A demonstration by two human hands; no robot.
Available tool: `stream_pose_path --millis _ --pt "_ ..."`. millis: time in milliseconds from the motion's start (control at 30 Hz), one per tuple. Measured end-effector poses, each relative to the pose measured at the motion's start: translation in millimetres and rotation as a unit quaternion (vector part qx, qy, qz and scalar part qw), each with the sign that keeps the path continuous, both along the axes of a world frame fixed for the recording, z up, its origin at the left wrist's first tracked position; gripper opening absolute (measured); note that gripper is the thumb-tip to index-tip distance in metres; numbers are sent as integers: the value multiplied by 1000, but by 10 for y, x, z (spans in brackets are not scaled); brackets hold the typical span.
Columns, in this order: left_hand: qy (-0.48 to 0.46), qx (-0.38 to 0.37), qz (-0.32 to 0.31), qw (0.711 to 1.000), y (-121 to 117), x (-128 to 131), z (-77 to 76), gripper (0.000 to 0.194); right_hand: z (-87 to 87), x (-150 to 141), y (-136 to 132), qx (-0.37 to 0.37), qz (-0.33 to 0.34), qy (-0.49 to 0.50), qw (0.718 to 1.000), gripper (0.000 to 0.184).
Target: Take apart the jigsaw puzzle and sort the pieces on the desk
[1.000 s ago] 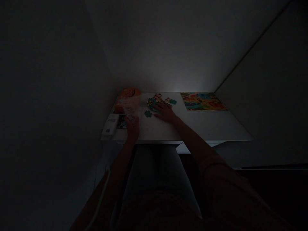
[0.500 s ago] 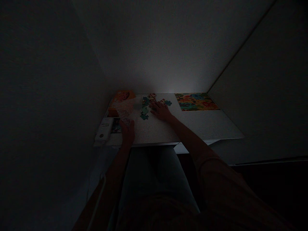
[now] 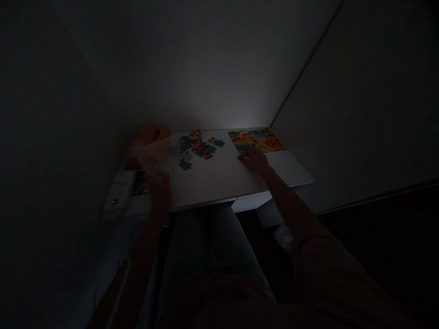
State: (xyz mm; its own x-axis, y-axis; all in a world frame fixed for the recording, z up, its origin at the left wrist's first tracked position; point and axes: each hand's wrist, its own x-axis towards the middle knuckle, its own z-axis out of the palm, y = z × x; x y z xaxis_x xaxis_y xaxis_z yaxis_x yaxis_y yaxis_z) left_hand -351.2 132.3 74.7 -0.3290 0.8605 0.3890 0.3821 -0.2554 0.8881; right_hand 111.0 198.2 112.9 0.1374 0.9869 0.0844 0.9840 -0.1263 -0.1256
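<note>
The scene is very dark. My right hand [image 3: 254,160] rests on the white table [image 3: 219,178] at the near left corner of a colourful puzzle picture [image 3: 258,139]; its fingers are too dim to read. My left hand [image 3: 160,186] lies near the table's front left, holding the lower edge of a clear plastic bag [image 3: 152,155]. Several loose puzzle pieces [image 3: 198,147], mostly blue and red, lie scattered between the two hands. An orange box [image 3: 148,137] sits behind the bag at the back left.
A white device [image 3: 116,195] with a small light lies at the table's left edge, next to a dark printed card [image 3: 140,185]. Walls close in at the left, back and right. My lap sits under the table's front edge.
My right hand has left the heap of loose pieces and moved right to the corner of the puzzle picture. My view has swung right. The left hand stays on the bag.
</note>
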Motion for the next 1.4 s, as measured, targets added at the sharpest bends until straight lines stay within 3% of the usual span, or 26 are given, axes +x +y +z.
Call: stream_pose_path --millis 67,167,300,433,633,800,867,1067,1200,1400 --pt "-21 6 14 1000 -31 34 60 80 32 -85 -91 -5 -10 -3 1000 82" --pt "-8 19 -17 1000 -78 64 108 81 118 -199 -289 -13 -20 -10 1000 78" --pt "94 41 -88 991 -150 132 75 85 294 -284 -562 -46 -2 -48 998 69" --pt "197 97 -158 963 -208 303 23 89 489 -282 -677 -76 51 -101 991 56" --pt "246 117 -186 944 -187 442 9 89 692 -241 -664 -78 71 -127 986 42" --pt "246 114 -177 946 -171 427 -5 92 799 -224 -680 -51 62 -128 989 60" --pt "259 121 -181 941 -177 428 -3 92 798 -206 -693 -51 77 -127 988 64" --pt "264 110 -184 940 -200 440 29 94 661 -122 -717 -80 103 -107 986 50" --pt "256 110 -189 942 -204 441 35 95 682 53 -641 -44 78 -82 993 44" --pt "256 104 -197 941 -233 442 77 95 926 440 -478 26 60 -35 997 39"
